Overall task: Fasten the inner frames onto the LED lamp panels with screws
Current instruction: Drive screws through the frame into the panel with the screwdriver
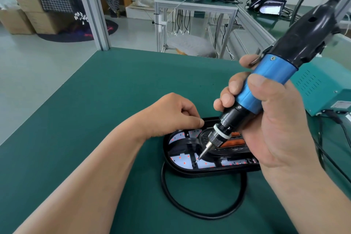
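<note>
An oval black LED lamp panel (190, 172) lies on the green table, its white board dotted with red LEDs. A black inner frame (187, 146) sits inside it. My right hand (266, 119) grips a blue and black electric screwdriver (266, 80), tilted, with its bit tip on a small screw (197, 160) at a frame tab near the panel's front edge. My left hand (171, 116) rests at the panel's far left rim with its fingers curled; whether it holds anything is hidden.
The panel's black cable (201, 213) loops on the green table (95, 119) in front of it. A teal power box (326, 89) with cables stands at the right. Other benches, a stool and cardboard boxes lie beyond the table's far edge.
</note>
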Motion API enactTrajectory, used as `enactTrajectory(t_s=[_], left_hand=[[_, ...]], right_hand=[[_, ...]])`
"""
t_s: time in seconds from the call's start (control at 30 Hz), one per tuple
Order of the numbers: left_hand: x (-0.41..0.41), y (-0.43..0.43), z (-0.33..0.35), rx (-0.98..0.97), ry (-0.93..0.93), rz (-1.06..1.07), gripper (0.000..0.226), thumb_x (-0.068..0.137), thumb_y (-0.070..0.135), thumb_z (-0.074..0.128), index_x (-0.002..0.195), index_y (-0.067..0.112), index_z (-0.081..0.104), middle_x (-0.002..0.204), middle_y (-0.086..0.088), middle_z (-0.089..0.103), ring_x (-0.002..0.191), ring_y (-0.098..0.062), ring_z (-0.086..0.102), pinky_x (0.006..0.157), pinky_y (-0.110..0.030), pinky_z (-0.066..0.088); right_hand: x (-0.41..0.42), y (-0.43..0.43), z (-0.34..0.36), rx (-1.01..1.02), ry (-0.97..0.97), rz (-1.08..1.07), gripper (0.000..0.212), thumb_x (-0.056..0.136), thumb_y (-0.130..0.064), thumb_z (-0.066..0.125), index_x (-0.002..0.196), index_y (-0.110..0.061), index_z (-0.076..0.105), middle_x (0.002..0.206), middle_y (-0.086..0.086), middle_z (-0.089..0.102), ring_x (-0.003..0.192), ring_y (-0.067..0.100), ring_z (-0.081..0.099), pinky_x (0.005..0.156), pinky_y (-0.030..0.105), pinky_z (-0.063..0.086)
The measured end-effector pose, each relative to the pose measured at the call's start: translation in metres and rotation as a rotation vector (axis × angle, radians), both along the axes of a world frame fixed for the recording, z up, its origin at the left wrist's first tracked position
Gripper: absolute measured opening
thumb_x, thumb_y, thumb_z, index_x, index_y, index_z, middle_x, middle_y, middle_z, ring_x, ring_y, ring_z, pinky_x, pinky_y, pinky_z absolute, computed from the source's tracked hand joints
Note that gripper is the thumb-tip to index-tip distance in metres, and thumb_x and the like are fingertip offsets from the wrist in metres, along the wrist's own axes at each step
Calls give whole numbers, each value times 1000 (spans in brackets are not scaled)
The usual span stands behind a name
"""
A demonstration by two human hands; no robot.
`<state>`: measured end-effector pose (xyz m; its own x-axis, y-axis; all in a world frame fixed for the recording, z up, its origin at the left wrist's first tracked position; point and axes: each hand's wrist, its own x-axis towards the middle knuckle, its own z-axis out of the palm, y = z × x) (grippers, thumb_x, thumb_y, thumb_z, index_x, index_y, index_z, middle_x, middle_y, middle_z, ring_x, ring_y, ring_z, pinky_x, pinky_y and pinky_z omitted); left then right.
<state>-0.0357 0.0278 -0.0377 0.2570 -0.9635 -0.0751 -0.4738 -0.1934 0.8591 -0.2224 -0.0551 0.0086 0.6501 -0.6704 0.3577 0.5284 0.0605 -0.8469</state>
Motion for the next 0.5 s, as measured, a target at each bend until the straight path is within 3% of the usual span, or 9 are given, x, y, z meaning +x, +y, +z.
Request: enactTrajectory(t_s=[0.5], left_hand=[[-3,1,2,1,11,-2,16,89,30,84,77,20,79,54,7,50,54,-12,41,53,-24,34]], right_hand=[[2,2,-5,-27,-9,33,25,96,-5,53,120,-11,53,79,7,59,66,25,60,70,42,58]])
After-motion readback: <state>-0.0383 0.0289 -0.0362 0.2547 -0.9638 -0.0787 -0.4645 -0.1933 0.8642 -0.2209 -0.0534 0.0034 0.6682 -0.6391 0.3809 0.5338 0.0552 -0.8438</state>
